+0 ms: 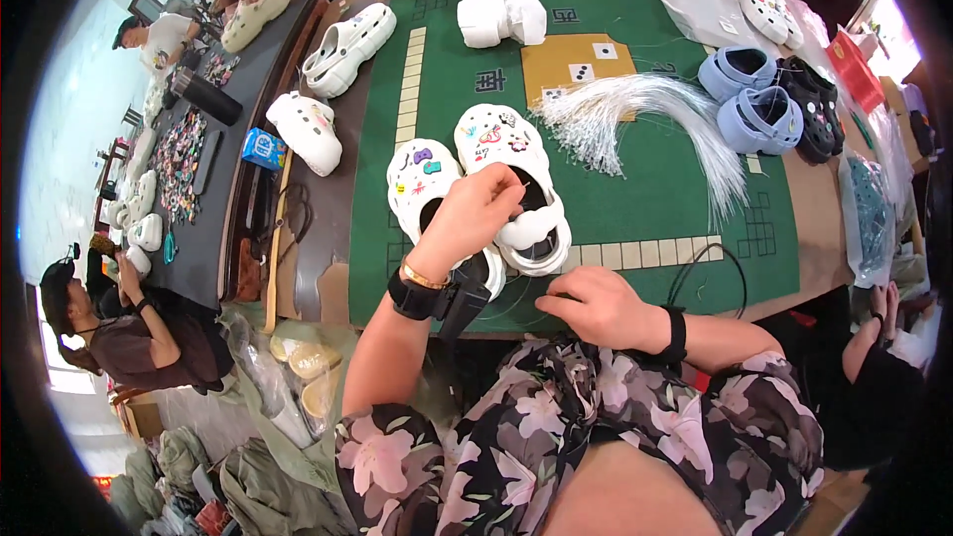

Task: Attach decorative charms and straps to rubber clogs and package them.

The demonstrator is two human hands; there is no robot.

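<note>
My left grip is curled, thumb and fingertips drawn together over the opening of a charm-studded white clog; I cannot tell whether anything is pinched there. The matching clog stands directly to its left. My right grip is partly curled at the near edge of the green mat; its contents I cannot tell. Beyond, a pale strand bundle lies near two blue clogs.
</note>
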